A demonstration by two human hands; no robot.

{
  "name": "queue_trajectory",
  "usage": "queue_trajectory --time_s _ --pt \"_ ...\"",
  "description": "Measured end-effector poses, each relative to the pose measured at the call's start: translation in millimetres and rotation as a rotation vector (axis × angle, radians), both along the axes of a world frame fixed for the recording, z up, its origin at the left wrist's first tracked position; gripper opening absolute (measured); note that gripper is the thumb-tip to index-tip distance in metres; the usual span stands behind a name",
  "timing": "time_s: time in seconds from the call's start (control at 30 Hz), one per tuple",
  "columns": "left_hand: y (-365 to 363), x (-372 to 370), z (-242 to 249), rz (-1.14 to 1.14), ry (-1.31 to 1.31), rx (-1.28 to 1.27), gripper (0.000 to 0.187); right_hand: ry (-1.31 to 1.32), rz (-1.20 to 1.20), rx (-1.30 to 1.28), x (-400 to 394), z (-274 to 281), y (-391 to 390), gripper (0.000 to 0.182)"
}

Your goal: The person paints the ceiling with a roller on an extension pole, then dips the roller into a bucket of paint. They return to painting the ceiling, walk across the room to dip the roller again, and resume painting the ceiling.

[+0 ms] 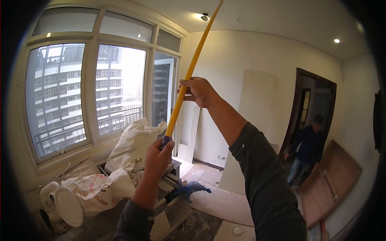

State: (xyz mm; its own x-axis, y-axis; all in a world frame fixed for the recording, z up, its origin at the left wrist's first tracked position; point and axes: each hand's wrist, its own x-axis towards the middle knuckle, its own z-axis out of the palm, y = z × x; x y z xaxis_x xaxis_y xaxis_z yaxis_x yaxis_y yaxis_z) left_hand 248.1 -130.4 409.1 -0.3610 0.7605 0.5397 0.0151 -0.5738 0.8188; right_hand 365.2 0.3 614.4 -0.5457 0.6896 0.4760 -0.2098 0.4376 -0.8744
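A long yellow pole [189, 74] is slanting from the middle of the frame up to the top edge near the ceiling. The left hand [157, 157], low and centre, is gripping its dark blue lower end [166, 141], fingers wrapped tight around it. The right hand [199, 91], higher up, is holding the shaft, fingers curled about it. White flour sacks [100, 190] are lying at lower left beneath the large window [88, 92]. Another person [307, 150] is standing in the dark doorway [311, 112] at right.

Yellow pole [192, 64] with blue grip, white sacks [138, 140], dark grey sleeves [265, 180]
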Motion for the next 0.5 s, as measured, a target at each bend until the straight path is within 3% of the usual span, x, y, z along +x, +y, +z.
queue_trajectory --time_s 0.2,0.5 --pt "-83.5 -20.4 -26.2 -0.043 -0.062 0.000 0.023 0.037 0.003 0.032 -20.5 3.4 -67.0 0.035" --pt "-222.0 -45.8 -52.8 -0.046 -0.164 -0.003 0.021 -0.028 0.093 0.094 -44.2 -3.4 -191.6 0.024"
